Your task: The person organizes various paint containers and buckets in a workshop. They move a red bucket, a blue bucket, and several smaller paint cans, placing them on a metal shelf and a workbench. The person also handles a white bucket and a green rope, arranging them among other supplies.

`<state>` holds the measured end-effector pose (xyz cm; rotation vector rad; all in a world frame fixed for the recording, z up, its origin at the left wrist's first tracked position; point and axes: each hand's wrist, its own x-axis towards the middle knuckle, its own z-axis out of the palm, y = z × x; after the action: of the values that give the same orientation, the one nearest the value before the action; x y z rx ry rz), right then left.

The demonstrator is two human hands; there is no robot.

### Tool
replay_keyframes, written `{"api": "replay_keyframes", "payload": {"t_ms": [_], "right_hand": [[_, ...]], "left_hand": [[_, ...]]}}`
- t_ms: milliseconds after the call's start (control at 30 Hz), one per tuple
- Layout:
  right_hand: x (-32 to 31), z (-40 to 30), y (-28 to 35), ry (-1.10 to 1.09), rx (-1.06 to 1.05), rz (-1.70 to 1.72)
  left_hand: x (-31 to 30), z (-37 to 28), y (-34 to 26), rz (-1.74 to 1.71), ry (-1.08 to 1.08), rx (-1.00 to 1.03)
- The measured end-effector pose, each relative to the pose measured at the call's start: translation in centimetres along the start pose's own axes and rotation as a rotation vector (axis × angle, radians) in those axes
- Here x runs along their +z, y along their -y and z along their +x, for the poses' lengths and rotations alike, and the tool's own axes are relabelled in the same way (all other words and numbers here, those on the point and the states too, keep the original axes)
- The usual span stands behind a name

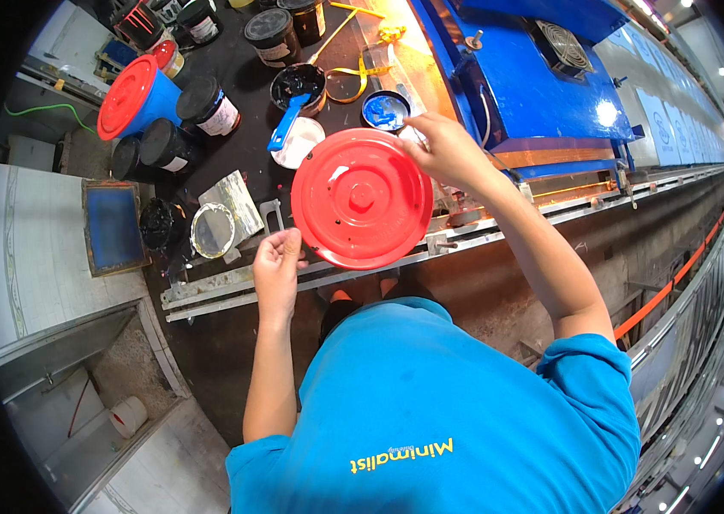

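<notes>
A round red plastic lid (362, 198) with a central knob lies before me, near the table's front edge; whether a bucket is under it cannot be seen. My right hand (433, 144) is at its upper right rim, fingers bent. My left hand (280, 257) is beside its lower left rim, fingers curled; whether it touches the lid is unclear. Behind the lid are an open tub of black ink (298, 82), a blue plastic spatula (285, 130) leaning from it, a round white lid (301, 142) and a shallow dark lid smeared with blue (386, 110).
Several black ink jars (208, 105) and a blue bucket with a red lid (135, 96) stand at the left of the dark table. A yellow tape measure (362, 77) lies farther back. At the right is a blue machine (548, 90); metal rails (233, 292) run along the front edge.
</notes>
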<state>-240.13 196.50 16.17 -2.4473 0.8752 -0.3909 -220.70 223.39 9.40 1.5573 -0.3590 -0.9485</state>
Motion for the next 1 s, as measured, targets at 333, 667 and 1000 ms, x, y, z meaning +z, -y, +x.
{"api": "replay_keyframes", "payload": {"t_ms": [333,667,1000], "right_hand": [[2.1,2.8,0.7,0.243,0.128,-0.093],[1.0,5.4,7.3,0.310,0.107,0.037],[-1.7,5.3,14.1,0.281,0.002,0.307]], "left_hand": [[1.3,-1.8,0.5,-0.343,0.151,-0.198],[-1.9,-3.9,-3.4,-0.672,-0.037,-0.055],[-7.0,-9.1,-10.3,-0.615,-0.064,0.076]]}}
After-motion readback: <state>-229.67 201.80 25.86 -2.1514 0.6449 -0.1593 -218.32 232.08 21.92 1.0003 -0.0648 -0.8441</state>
